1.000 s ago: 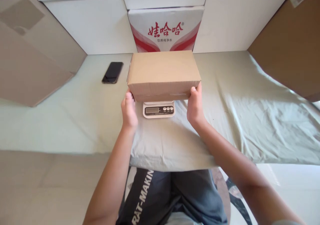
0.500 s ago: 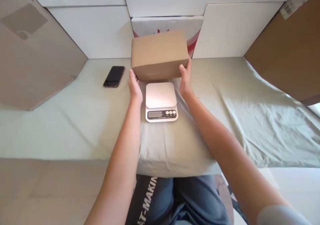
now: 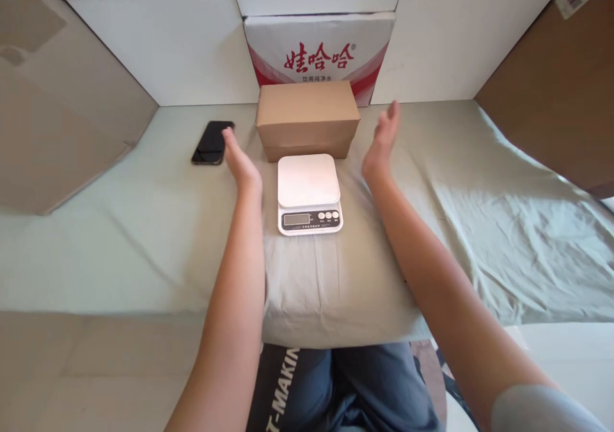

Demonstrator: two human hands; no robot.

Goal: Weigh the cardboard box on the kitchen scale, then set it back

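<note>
Scale (image 3: 309,194), white, bare platform, on the green sheet (image 3: 480,214) near its front edge; left hand (image 3: 238,157) and right hand (image 3: 381,144) flank it, fingers spread flat, holding nothing; cardboard box (image 3: 307,120) sits just behind the scale, apart from both hands; black phone (image 3: 209,143) lies left of box; printed carton (image 3: 319,53) stands at the back edge

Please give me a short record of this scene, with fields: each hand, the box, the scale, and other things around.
left hand: open, empty, left of the cardboard box, not touching it
right hand: open, empty, right of the box, apart from it
cardboard box: closed, resting on the green cloth behind the scale
kitchen scale: white, platform bare, display toward the person
phone: dark, flat on the cloth, left of the box
printed carton: red and white, upright behind the box
</note>
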